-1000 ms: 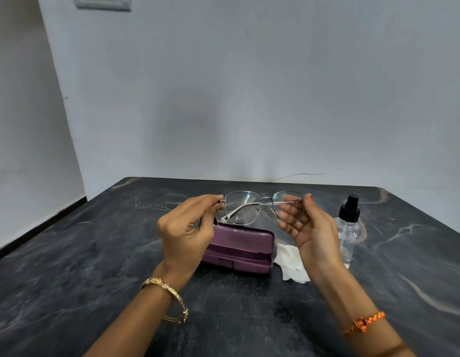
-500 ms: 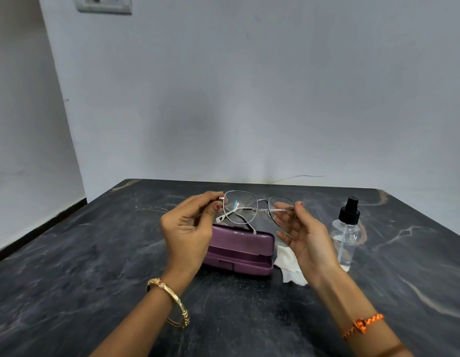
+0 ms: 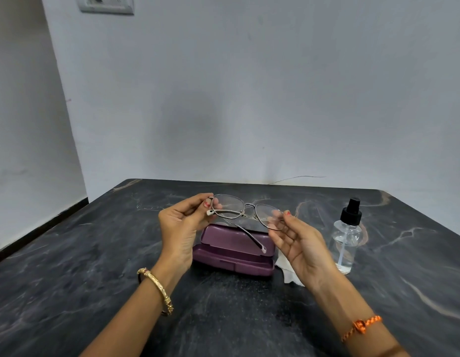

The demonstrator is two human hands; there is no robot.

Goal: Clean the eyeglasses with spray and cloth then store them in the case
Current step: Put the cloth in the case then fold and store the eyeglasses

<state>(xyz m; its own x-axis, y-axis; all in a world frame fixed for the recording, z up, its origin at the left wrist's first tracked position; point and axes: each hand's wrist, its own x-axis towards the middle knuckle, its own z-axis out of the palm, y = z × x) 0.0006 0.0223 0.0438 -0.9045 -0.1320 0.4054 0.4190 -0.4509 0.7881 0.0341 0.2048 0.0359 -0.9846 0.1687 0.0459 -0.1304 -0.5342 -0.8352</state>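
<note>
**Op:** Both hands are up over the table (image 3: 69, 266), holding one pair of glasses (image 3: 245, 212) between them. My left hand (image 3: 183, 228) pinches the left end of the frame with thumb and fingers closed on it; my right hand (image 3: 299, 244) has its fingertips on the rim of the right lens, with the palm loose and the other fingers spread.

**Desk:** What are the glasses made of, and which way do they lie?

**Op:** Thin metal wire frame, two clear rounded lenses, pale tips on the arms. The long axis runs left to right and dips toward my right hand. One arm is folded behind the lenses; the other hangs down toward me.

**Desk:** Where are they over the table?

**Op:** In the air just above one case (image 3: 236, 249), a glossy purple hard shell, oblong with rounded corners, its lid slightly raised.

**Desk:** Anything else?

**Op:** One white cloth (image 3: 288, 273), crumpled, beside the case and partly hidden by my right hand. One clear plastic spray bottle (image 3: 347, 238) with a black pump stands upright to the right. The tabletop is dark stone with pale veins. I see one gold bangle (image 3: 159, 289) on the left wrist and one orange thread band (image 3: 361, 327) on the right.
</note>
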